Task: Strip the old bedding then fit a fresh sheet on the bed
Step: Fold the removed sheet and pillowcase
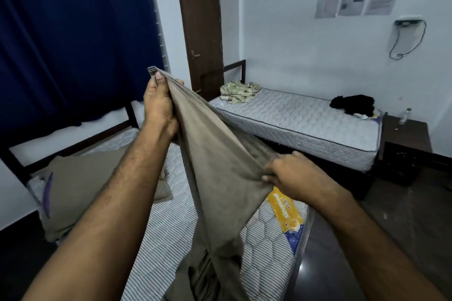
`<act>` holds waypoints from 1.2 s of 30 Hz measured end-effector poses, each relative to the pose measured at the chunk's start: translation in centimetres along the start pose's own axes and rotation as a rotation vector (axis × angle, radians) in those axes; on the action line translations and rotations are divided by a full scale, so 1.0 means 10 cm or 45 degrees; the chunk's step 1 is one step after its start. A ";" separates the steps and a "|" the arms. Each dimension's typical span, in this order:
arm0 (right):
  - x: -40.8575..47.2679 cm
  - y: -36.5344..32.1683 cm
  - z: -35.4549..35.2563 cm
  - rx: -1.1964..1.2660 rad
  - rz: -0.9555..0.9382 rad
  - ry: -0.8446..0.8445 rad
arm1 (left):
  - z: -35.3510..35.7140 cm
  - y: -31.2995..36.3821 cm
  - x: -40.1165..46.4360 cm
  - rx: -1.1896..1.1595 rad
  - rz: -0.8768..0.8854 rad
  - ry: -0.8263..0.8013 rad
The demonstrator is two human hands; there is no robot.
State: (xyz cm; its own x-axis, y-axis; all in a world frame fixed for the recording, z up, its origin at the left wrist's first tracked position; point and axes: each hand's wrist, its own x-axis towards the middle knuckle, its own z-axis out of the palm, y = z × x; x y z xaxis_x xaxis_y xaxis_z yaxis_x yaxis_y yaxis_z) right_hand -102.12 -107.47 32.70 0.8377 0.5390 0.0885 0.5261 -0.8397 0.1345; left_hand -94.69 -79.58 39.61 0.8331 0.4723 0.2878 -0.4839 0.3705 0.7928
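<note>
Pale walls and a dark blue curtain (pixel 73 32) frame the room, with my bed's bare striped mattress (pixel 171 239) below me. My left hand (pixel 159 105), up at about eleven o'clock, has its fingers (pixel 158 76) pinched tight on a folded corner of the brown sheet (pixel 215 166). My right hand (pixel 293 176), lower at about three o'clock, has its fingers clenched on a gathered edge of the same cloth. Between them the sheet is stretched taut, and its loose end hangs to six o'clock, bunching on the mattress.

It looks soft and light, limp rather than stiff, so I judge it will sag and twist wherever it is not held; hems and corners give the surest hold.

Outward, a brown pillow (pixel 80 190) lies at nine o'clock by the headboard. At two o'clock stands a second bed (pixel 305 124), carrying a patterned cloth (pixel 239 91) and a black garment (pixel 352 104).
</note>
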 end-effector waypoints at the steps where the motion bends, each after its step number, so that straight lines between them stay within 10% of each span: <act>1: 0.00 0.06 0.03 -0.110 0.083 0.084 | -0.04 -0.03 0.02 -0.003 0.002 0.002; 15: -0.21 0.78 0.31 0.142 0.687 0.745 | -0.55 -0.68 -0.11 0.610 -0.049 -0.161; 20: -0.36 1.00 0.36 0.409 0.702 0.125 | -0.61 -0.76 -0.21 0.775 -0.198 -0.388; 24: -0.60 1.13 0.30 1.028 0.087 -0.754 | -0.61 -0.68 -0.32 0.762 -0.598 -0.760; 27: -0.69 1.30 0.44 1.571 0.105 -0.833 | -0.64 -0.60 -0.37 0.842 -0.878 -1.068; 33: -0.28 1.91 1.19 0.515 0.434 -0.755 | -0.57 -1.37 -0.23 1.226 -0.673 -0.641; 36: -0.07 2.08 1.52 0.491 0.401 -0.818 | -0.37 -2.02 -0.34 1.181 -0.507 -0.492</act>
State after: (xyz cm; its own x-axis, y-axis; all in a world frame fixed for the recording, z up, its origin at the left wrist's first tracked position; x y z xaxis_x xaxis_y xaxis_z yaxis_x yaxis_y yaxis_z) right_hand -89.53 -126.36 20.40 0.8139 0.2290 -0.5341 0.1670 -0.9725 -0.1624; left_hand -88.69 -85.67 20.58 0.9925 0.1071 -0.0593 0.0964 -0.3851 0.9178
